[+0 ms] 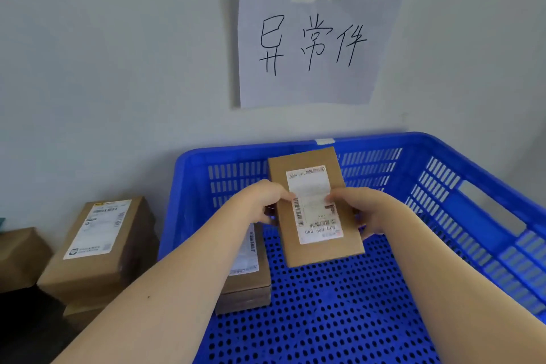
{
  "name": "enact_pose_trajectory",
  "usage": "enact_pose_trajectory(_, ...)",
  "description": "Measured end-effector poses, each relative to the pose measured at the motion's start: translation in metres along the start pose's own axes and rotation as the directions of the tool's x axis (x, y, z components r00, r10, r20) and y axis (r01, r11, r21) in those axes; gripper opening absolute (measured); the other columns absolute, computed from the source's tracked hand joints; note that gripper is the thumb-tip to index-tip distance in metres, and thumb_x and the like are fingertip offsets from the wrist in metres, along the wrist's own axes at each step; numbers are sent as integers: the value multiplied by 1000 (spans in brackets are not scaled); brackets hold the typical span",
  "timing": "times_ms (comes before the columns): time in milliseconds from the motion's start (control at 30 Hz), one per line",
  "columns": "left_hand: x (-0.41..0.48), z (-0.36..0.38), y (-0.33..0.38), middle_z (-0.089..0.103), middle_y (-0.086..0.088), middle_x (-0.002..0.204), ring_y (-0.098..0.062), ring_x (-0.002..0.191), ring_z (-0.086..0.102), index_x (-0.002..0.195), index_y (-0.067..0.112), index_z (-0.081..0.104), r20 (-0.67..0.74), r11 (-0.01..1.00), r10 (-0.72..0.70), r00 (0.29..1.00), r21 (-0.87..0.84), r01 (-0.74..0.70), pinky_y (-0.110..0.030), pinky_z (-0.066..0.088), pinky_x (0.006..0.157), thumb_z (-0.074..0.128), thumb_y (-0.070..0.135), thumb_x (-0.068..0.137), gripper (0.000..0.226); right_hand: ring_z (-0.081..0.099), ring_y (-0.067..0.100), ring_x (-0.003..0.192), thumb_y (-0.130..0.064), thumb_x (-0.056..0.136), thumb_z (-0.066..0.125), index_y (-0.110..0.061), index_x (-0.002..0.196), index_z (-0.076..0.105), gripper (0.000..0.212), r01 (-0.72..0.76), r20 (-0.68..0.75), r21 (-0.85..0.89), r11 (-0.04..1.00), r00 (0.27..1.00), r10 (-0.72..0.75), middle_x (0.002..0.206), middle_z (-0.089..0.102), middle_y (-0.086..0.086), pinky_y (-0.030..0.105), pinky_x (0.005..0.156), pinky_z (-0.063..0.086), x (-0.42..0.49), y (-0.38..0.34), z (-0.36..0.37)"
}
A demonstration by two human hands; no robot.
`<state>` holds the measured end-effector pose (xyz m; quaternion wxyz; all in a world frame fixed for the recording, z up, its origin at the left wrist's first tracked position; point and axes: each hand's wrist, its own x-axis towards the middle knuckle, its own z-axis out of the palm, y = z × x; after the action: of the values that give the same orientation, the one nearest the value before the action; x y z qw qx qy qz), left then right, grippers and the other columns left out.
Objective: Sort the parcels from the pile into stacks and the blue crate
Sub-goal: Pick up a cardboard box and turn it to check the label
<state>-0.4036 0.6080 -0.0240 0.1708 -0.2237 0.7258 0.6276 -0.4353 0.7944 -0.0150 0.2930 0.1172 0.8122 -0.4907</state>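
Observation:
A flat brown cardboard parcel (307,248) with a white shipping label hangs over the blue crate (478,216), label side up. My left hand (266,201) grips its left edge and my right hand (363,210) grips its right edge, thumbs on top. Inside the crate, at its left side, lies a low stack of brown parcels (245,284), partly hidden by my left forearm.
Left of the crate, against the wall, stands a stack of brown boxes (100,245) with a labelled one on top. Another brown box (20,257) sits at the far left. A handwritten paper sign (310,44) is taped to the wall above the crate.

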Motion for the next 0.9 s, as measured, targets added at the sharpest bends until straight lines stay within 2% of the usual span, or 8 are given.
enact_pose_trajectory(67, 3, 5, -9, 64, -9, 118, -22, 99, 61, 126, 8, 53, 2, 997, -35, 999, 65, 35, -40, 49, 84, 65, 11, 90, 38, 57, 37, 111, -27, 85, 68, -13, 127, 50, 49, -58, 93, -34, 998, 994, 60, 122, 59, 15, 61, 102, 40, 17, 14, -2)
enact_pose_trajectory(133, 14, 10, -21, 61, -8, 123, -20, 101, 57, 128, 8, 50, -20, 994, -56, 998, 92, 58, -37, 44, 79, 63, 13, 92, 39, 54, 40, 117, -29, 87, 67, -13, 136, 43, 57, -111, 170, -86, 990, 978, 124, 131, 55, 16, 61, 104, 37, 31, 23, 0)
enact_pose_trajectory(233, 32, 11, -38, 61, -7, 125, -22, 112, 58, 127, 7, 51, -101, 992, -59, 993, 101, 69, -38, 49, 89, 63, 17, 92, 39, 51, 40, 122, -34, 90, 63, -13, 144, 34, 64, -159, 214, -174, 972, 957, 195, 138, 50, 17, 59, 103, 35, 52, 29, 5)
enact_pose_trajectory(300, 40, 11, -48, 62, -8, 124, -23, 115, 57, 127, 6, 52, -122, 989, -67, 990, 121, 82, -39, 50, 94, 64, 17, 91, 40, 49, 40, 124, -33, 93, 60, -12, 146, 31, 65, -183, 220, -233, 955, 947, 236, 140, 48, 19, 59, 103, 34, 59, 31, 11)
enact_pose_trajectory(467, 63, 16, -68, 55, -11, 132, -23, 121, 52, 137, 2, 41, -127, 972, -112, 986, 193, 136, -31, 52, 87, 68, 9, 87, 57, 47, 38, 128, -23, 98, 54, -9, 150, 22, 63, -232, 189, -361, 903, 930, 314, 143, 43, 21, 58, 105, 33, 84, 43, 20)
enact_pose_trajectory(700, 76, 16, -67, 45, -16, 142, -27, 127, 47, 141, 3, 39, -48, 949, -200, 979, 239, 206, -30, 54, 87, 70, 14, 87, 64, 37, 41, 135, -22, 93, 61, -10, 153, 16, 76, -251, 191, -440, 862, 912, 363, 150, 33, 22, 60, 104, 35, 110, 40, 13)
enact_pose_trajectory(900, 80, 6, -60, 39, -18, 148, -29, 117, 58, 144, 3, 37, 30, 922, -284, 958, 282, 265, -30, 54, 89, 70, 24, 87, 69, 43, 40, 132, -23, 92, 62, -7, 150, 26, 69, -216, 245, -520, 826, 889, 387, 147, 40, 21, 57, 104, 38, 118, 34, 6)
